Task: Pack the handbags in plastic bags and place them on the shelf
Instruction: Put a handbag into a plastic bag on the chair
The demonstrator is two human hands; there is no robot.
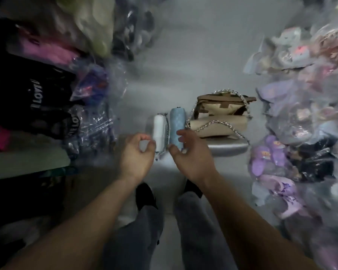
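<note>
A small white handbag [160, 131] and a light blue quilted handbag [177, 123] stand side by side on the pale floor [183, 65]. Right of them are two beige handbags with silver chains, one lying flat [219, 126] and one behind it with its flap open [220, 106]. My left hand [137, 154] has curled fingers and pinches the near end of the white handbag, which seems to have clear film around it. My right hand [191, 154] hovers with spread fingers at the near end of the blue handbag, thumb beside it, not gripping it.
Shelves on the left hold bagged goods, among them black items with white lettering [35, 98] and pink ones [47, 49]. Piles of plastic-bagged purple and pale goods [271, 162] crowd the right. A flat grey item [228, 148] lies under the beige handbag. My legs [141, 230] are below.
</note>
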